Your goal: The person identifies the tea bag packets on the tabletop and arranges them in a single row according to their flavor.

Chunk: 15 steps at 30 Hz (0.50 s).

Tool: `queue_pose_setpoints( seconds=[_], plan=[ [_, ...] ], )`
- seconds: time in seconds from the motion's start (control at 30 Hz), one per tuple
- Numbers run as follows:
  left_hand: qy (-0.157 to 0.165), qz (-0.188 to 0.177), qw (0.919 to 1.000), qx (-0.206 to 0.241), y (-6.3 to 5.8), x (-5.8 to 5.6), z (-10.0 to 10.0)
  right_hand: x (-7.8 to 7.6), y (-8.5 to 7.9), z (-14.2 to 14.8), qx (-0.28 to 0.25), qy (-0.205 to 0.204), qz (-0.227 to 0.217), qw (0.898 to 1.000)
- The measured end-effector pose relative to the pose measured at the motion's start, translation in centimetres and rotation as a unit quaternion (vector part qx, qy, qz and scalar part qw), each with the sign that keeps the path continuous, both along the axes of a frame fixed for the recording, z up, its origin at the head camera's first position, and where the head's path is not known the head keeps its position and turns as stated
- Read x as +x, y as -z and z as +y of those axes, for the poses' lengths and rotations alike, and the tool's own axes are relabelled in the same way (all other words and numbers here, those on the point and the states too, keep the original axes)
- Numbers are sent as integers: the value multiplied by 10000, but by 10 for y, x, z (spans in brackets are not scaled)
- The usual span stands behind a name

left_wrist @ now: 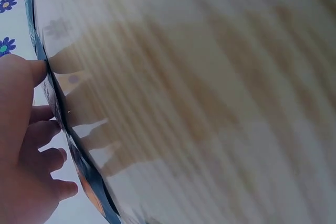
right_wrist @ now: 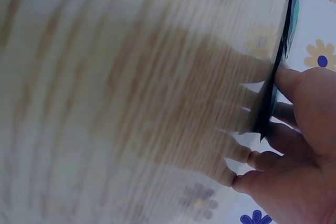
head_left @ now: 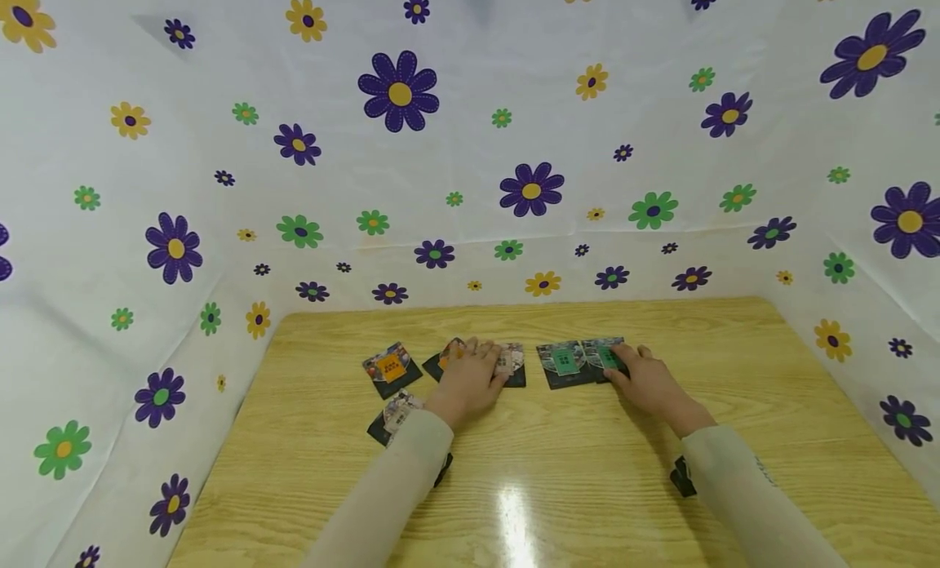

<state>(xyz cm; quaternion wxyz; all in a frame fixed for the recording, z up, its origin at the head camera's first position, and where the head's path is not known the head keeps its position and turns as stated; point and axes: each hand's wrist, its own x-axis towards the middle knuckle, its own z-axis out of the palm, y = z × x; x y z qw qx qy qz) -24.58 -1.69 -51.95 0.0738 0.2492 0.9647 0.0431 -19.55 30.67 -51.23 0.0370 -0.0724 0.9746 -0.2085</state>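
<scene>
Flat square packets with dark lower parts and coloured labels lie on the wooden table. My left hand [head_left: 468, 382] rests over a packet with a pale label [head_left: 512, 364]; its spread fingers also reach a packet with an orange label [head_left: 450, 357], partly hidden. In the left wrist view, the thumb [left_wrist: 37, 72] touches the packets' edge. My right hand [head_left: 652, 386] touches the right end of a green-labelled packet [head_left: 605, 357], thumb at its near side and fingers over its right edge. Another green-labelled packet [head_left: 564, 364] lies against it on the left.
One orange-labelled packet [head_left: 392, 369] lies at the left. Nearer, a pale-labelled packet [head_left: 396, 414] is partly covered by the left forearm. Another dark packet corner [head_left: 444, 470] shows beside that sleeve. A dark packet [head_left: 681, 477] sits by the right sleeve. Flower-patterned cloth walls [head_left: 455, 278] enclose the table [head_left: 573, 470].
</scene>
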Motion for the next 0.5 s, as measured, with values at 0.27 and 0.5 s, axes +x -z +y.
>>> queue_pose_setpoints(
  seconds=[0.27, 0.5],
  plan=[
    [19, 96, 9999, -134, -1, 3, 11, -1, 3, 1, 24, -32, 47, 10000],
    [62, 197, 9993, -299, 1, 5, 21, -1, 2, 1, 45, 10, 92, 9999]
  ],
)
